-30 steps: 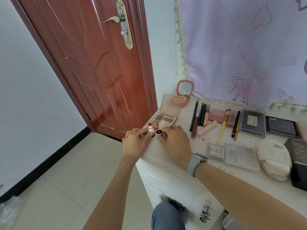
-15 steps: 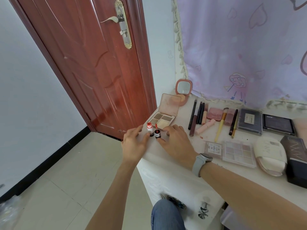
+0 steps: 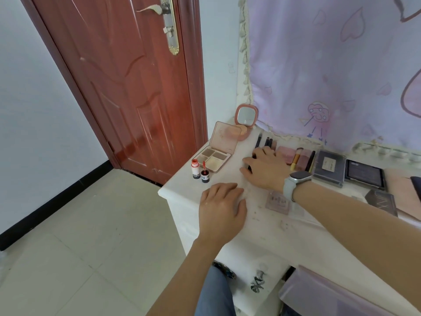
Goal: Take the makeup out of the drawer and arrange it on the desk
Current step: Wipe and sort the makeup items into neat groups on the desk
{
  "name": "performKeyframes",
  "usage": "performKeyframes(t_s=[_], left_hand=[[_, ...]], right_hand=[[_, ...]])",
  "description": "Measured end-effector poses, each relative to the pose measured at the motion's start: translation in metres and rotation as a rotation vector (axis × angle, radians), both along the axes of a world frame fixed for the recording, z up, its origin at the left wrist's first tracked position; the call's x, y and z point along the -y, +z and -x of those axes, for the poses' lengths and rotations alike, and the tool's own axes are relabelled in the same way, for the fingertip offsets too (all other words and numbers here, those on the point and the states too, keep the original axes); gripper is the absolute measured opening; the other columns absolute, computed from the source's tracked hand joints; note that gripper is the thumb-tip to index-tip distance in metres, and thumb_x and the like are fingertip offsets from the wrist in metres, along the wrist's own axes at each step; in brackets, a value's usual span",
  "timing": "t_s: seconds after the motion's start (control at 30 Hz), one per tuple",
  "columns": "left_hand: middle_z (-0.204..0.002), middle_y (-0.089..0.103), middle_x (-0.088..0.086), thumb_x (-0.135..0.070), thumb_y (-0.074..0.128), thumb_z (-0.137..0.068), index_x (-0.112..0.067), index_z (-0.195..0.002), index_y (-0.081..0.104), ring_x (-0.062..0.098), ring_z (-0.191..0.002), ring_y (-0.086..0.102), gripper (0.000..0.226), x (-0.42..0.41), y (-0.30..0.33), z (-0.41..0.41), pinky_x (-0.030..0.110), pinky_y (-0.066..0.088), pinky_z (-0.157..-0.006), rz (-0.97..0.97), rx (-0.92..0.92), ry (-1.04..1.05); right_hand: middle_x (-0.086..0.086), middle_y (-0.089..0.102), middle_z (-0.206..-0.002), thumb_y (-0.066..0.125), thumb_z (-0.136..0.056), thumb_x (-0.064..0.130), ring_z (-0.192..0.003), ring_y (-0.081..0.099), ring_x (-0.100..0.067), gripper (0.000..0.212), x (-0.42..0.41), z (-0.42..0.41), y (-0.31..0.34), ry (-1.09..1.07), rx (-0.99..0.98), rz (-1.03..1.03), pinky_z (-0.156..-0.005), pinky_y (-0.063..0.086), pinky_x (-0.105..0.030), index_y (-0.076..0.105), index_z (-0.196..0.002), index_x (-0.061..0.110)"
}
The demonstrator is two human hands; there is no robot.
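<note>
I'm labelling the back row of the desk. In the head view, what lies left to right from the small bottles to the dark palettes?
Red-capped bottle → dark bottle → open eyeshadow palette → right hand → pink compact → grey palette → black palette.

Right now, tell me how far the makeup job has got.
Done: the two small bottles, open palette, mirror compact and dark cases lie on the desk. In hand: right hand on the pencils; left hand rests flat. Left: the drawer's contents aren't visible.
</note>
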State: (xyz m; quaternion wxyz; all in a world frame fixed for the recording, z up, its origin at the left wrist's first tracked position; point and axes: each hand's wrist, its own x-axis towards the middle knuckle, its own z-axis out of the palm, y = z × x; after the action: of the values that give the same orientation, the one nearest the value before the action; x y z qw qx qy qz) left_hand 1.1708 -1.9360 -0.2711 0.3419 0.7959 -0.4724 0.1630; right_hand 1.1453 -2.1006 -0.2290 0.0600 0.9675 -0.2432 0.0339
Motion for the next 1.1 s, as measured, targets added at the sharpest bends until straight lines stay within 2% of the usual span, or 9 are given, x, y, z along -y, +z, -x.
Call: performKeyframes(t_s=[0.23,0.4,0.5,0.63,0.73,0.8,0.9,1.03,1.1], left_hand=[[-0.1,0.07,-0.003,-0.025,0.051,-0.08,-0.015,-0.094,0.073,0.022,-0.094,0.064,0.028,-0.002,0.005,0.001,0.032,0.046,-0.084,-0.087,0.003,0.018],[-0.1,0.07,-0.003,-0.023,0.055,-0.079,-0.016,-0.093,0.073,0.022,-0.093,0.064,0.024,-0.002,0.005,0.001,0.033,0.047,-0.083,-0.092,-0.002,0.023],[-0.101,0.069,-0.003,-0.029,0.044,-0.08,-0.016,-0.094,0.072,0.022,-0.094,0.064,0.034,-0.003,0.007,0.002,0.033,0.047,-0.084,-0.113,-0.006,0.013],[-0.101,0.069,-0.003,-0.03,0.042,-0.08,-0.017,-0.094,0.072,0.021,-0.094,0.064,0.036,-0.002,0.007,0.001,0.033,0.047,-0.085,-0.125,-0.006,0.008],[-0.101,0.069,-0.004,-0.03,0.041,-0.08,-0.017,-0.094,0.072,0.021,-0.094,0.064,0.037,-0.001,0.007,0.001,0.033,0.047,-0.084,-0.136,-0.009,0.014],[-0.1,0.07,-0.004,-0.03,0.042,-0.08,-0.017,-0.093,0.072,0.021,-0.093,0.064,0.036,-0.002,0.006,0.001,0.033,0.048,-0.082,-0.136,-0.013,0.013],[-0.099,0.07,-0.005,-0.03,0.042,-0.079,-0.017,-0.092,0.073,0.02,-0.092,0.065,0.036,-0.001,0.007,0.001,0.034,0.049,-0.081,-0.134,-0.016,0.01],[-0.098,0.07,-0.005,-0.027,0.048,-0.078,-0.018,-0.091,0.073,0.02,-0.092,0.065,0.03,0.001,0.008,0.003,0.035,0.05,-0.081,-0.115,-0.016,0.013],[-0.104,0.069,-0.005,-0.023,0.056,-0.079,-0.018,-0.097,0.072,0.02,-0.099,0.063,0.024,0.002,0.005,0.001,0.035,0.046,-0.087,-0.112,-0.041,0.015]], right_hand=[[-0.013,0.045,-0.121,0.038,-0.092,0.03,-0.112,0.04,-0.031,0.034,-0.003,-0.002,0.015,-0.005,-0.146,0.061,-0.089,0.033,-0.042,0.057,-0.108,0.006],[-0.008,0.033,-0.1,0.046,-0.084,0.014,-0.092,0.031,-0.025,0.016,-0.003,-0.009,0.045,-0.006,-0.438,-0.106,-0.088,0.036,-0.046,0.042,-0.069,0.01],[-0.009,0.041,-0.098,0.042,-0.089,0.008,-0.087,0.033,-0.024,0.01,0.001,-0.011,0.042,0.062,-0.406,0.057,-0.093,0.032,-0.048,0.052,-0.091,0.006],[-0.012,0.051,-0.11,0.035,-0.097,0.018,-0.095,0.047,-0.028,0.025,0.01,-0.003,0.032,0.255,-0.36,0.267,-0.079,0.035,-0.039,0.052,-0.113,0.007],[-0.009,0.052,-0.111,0.026,-0.1,0.025,-0.099,0.049,-0.026,0.033,0.02,0.006,0.027,0.396,-0.23,0.373,-0.078,0.038,-0.036,0.052,-0.115,0.009],[-0.007,0.059,-0.096,0.037,-0.097,0.02,-0.087,0.056,-0.024,0.027,0.022,0.013,0.031,0.519,-0.069,0.477,-0.071,0.046,-0.035,0.06,-0.1,0.007],[-0.012,0.063,-0.072,0.057,-0.083,0.008,-0.059,0.06,-0.028,0.013,0.027,0.024,0.04,0.542,0.414,0.435,-0.048,0.05,-0.033,0.066,-0.078,0.001],[-0.021,0.059,-0.092,0.049,-0.089,0.003,-0.068,0.058,-0.029,0.014,0.029,0.044,0.063,0.232,1.026,-0.125,-0.06,0.05,-0.032,0.06,-0.095,-0.004],[-0.013,0.06,-0.094,0.045,-0.092,0.005,-0.068,0.059,-0.018,0.011,0.029,0.058,0.077,0.1,1.269,-0.453,-0.064,0.05,-0.02,0.055,-0.096,0.006]])
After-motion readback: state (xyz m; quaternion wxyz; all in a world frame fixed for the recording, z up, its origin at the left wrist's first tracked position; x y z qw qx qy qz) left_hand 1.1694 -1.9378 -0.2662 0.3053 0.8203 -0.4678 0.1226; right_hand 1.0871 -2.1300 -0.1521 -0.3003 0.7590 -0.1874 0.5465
